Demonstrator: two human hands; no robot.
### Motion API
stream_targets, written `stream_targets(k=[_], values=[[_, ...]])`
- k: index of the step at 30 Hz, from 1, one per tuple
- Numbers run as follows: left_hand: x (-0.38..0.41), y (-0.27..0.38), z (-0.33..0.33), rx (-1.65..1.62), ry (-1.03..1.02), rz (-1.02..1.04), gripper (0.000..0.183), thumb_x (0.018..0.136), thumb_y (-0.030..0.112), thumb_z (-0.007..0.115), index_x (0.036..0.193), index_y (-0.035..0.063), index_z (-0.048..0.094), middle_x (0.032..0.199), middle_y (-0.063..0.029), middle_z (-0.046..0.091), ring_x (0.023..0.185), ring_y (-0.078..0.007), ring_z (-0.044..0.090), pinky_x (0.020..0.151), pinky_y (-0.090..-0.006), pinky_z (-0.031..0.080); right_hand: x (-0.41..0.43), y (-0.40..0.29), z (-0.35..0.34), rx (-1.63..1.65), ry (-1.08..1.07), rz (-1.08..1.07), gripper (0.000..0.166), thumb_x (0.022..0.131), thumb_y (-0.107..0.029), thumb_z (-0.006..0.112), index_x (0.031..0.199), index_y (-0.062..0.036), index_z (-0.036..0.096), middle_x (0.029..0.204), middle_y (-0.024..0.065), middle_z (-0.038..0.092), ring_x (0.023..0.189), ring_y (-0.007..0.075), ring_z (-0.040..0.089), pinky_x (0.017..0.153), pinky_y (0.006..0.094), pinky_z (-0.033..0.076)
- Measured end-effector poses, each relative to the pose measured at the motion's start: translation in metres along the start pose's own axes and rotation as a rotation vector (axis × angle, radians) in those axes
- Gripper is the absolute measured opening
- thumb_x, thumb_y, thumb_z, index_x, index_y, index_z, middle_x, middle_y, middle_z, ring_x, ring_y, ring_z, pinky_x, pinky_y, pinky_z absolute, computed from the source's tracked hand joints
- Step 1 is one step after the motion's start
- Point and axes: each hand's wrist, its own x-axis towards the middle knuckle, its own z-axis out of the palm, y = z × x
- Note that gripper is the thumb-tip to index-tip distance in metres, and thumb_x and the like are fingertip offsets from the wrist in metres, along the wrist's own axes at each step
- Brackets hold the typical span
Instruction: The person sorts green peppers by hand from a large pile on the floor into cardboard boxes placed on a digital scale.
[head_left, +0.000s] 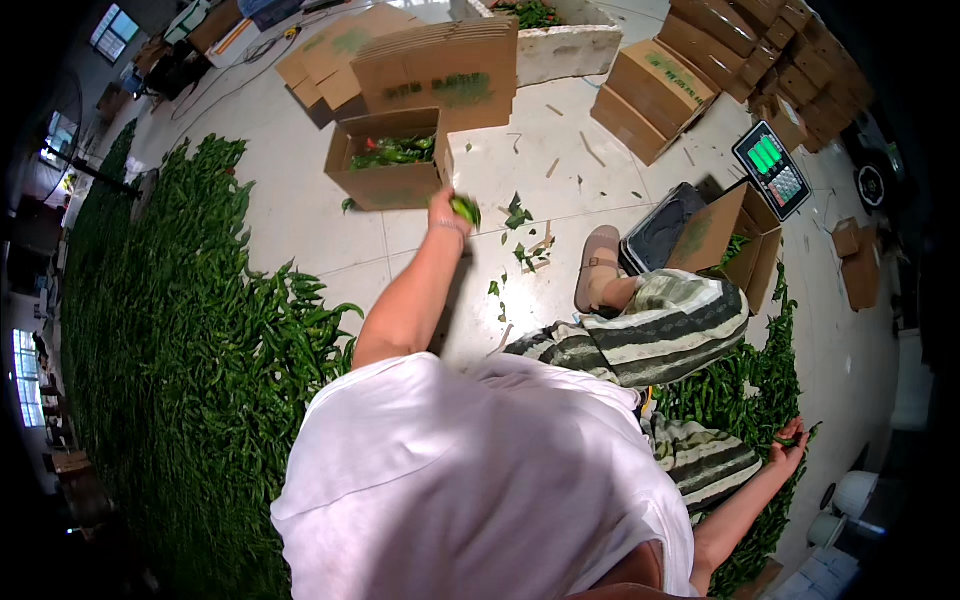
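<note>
Green peppers are in my left hand, which is stretched forward beside the near right corner of an open cardboard box. Inside that box lie green peppers with a bit of red among them. My right hand, palm up and fingers curled, holds a green pepper over the peppers at the right. A second open box with green peppers stands by a black platform scale, whose display is lit green. A wide spread of green peppers covers the floor at the left.
Flattened cartons stand behind the near box, beside a white foam box holding peppers. Closed cartons and a taller carton stack are at the upper right. Leaf scraps litter the tiles. Cables run across the floor at the upper left.
</note>
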Motion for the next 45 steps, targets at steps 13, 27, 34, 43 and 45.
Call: stream_targets(k=[13,27,34,43,45], values=[[-0.081,-0.100,0.134,0.474,-0.234,-0.175,0.029,0.087,0.016,0.050,0.113,0.0036,0.048,0.109,-0.0091,0.060,0.093,-0.0248,0.059,0.073,-0.0340,0.049,-0.126,0.056,0.130,-0.316,-0.193,-0.117,0.036,0.092,-0.042,0.048,0.111,-0.0120,0.051,0.065,-0.0050,0.040,0.047,0.0037,0.027,0.042,0.0210,0.021],[-0.368,-0.288,0.178,0.626,-1.290,-1.176,0.043,0.091,0.019,0.052,0.130,0.0044,0.040,0.124,-0.0094,0.051,0.113,-0.0174,0.051,0.092,-0.0307,0.043,-0.264,0.103,0.218,-0.345,-0.573,-0.446,0.040,0.086,-0.008,0.056,0.124,0.0010,0.050,0.096,0.0069,0.060,0.079,0.0118,0.058,0.064,0.0232,0.049],[-0.385,-0.338,0.154,0.675,-1.268,-1.242,0.040,0.090,0.016,0.055,0.127,0.0067,0.044,0.123,-0.0072,0.051,0.109,-0.0192,0.052,0.095,-0.0365,0.041,-0.251,0.087,0.160,-0.249,-0.458,-0.317,0.026,0.091,-0.015,0.052,0.112,0.0007,0.053,0.083,0.0083,0.062,0.065,0.0117,0.060,0.049,0.0218,0.048],[-0.365,-0.373,0.151,0.631,-1.148,-1.124,0.014,0.088,0.012,0.057,0.102,0.0117,0.051,0.109,-0.0109,0.060,0.104,-0.0227,0.056,0.090,-0.0366,0.044,-0.220,0.097,0.138,-0.095,-0.399,0.039,0.021,0.093,-0.019,0.048,0.107,-0.0023,0.049,0.080,0.0106,0.063,0.065,0.0153,0.062,0.053,0.0238,0.048],[-0.344,-0.364,0.166,0.573,-1.150,-1.061,0.014,0.088,0.012,0.058,0.100,0.0145,0.051,0.102,-0.0129,0.061,0.098,-0.0284,0.059,0.085,-0.0402,0.048,-0.212,0.093,0.139,-0.257,-0.387,0.000,0.020,0.093,-0.019,0.049,0.105,-0.0025,0.051,0.080,0.0089,0.062,0.066,0.0126,0.060,0.053,0.0215,0.049]])
